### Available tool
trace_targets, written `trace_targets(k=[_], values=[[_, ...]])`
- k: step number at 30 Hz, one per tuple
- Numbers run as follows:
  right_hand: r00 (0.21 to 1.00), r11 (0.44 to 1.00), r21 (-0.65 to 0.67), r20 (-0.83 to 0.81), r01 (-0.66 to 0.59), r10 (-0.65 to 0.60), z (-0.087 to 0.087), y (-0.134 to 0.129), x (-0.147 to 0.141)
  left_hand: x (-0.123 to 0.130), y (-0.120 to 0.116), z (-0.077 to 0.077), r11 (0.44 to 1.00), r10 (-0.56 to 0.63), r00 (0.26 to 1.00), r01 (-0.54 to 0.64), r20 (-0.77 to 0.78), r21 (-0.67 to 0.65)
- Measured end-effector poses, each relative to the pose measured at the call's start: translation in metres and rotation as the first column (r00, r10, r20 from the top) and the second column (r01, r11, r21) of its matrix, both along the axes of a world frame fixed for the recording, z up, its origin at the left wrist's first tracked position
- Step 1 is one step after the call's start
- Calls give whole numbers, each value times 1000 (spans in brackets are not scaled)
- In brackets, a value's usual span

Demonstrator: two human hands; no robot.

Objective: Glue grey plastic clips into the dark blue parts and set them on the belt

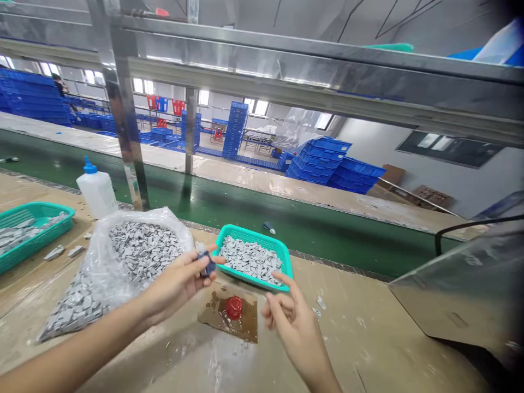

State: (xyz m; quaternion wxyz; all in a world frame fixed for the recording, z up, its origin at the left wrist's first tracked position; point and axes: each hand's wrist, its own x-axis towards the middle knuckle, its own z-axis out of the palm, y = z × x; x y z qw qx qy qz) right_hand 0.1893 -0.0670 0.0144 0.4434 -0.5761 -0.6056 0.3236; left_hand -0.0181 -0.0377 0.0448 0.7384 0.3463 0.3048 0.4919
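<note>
My left hand point(180, 281) grips a small dark blue part point(208, 264) between thumb and fingers, with a pale tip at its top. My right hand point(289, 314) is raised near the basket's front right edge, index finger stretched out and apart from the thumb, the others curled; nothing shows in it. Many small grey pieces fill the green basket point(289, 262) behind my hands. A clear plastic bag point(100, 273) of similar pieces lies beyond my left forearm. Between and below my hands, a round red object point(233, 308) sits on a wet brown cardboard piece point(249, 326).
A white bottle with a blue cap point(97, 191) stands at the back left, near another green basket point(36, 240). Two small pieces point(319, 307) lie right of my right hand. Behind run a green conveyor belt point(347, 240) and a metal post point(125, 120). A transparent panel point(462, 289) is at right.
</note>
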Motion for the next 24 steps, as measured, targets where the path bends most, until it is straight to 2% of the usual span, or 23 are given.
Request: trace_targets(k=[2, 3, 4, 6, 7, 9, 13, 15, 17, 20, 24], values=[[964, 993, 114, 258, 33, -62, -4, 34, 20, 2, 26, 4, 991, 34, 994, -21, -105, 130], [918, 992, 122, 392, 9, -57, -7, 50, 28, 3, 39, 5, 970, 72, 973, -17, -218, 244], [891, 993, 116, 452, -13, -41, -10, 65, 34, 5, 54, 3, 928, 138, 921, 7, -363, 372], [842, 994, 69, 538, -84, 34, -15, 90, 41, 8, 89, -2, 816, 329, 724, 107, -607, 569], [826, 991, 44, 558, -123, 78, -17, 99, 42, 8, 108, -5, 770, 415, 607, 163, -678, 618], [783, 980, 3, 601, -198, 157, -18, 111, 39, 6, 149, -12, 756, 464, 471, 232, -751, 612], [723, 966, -12, 661, -260, 203, -19, 120, 28, 3, 221, -23, 781, 433, 205, 401, -878, 479], [704, 969, -11, 685, -248, 188, -23, 121, 25, 7, 244, -27, 791, 400, 86, 470, -912, 391], [696, 975, -12, 699, -221, 166, -28, 121, 26, 16, 259, -30, 797, 371, -2, 515, -929, 317], [706, 985, -11, 696, -173, 132, -34, 120, 29, 40, 270, -33, 789, 346, -60, 559, -936, 256], [750, 987, 34, 654, -156, 96, -25, 113, 29, 87, 274, -30, 718, 328, 6, 648, -945, 253]])
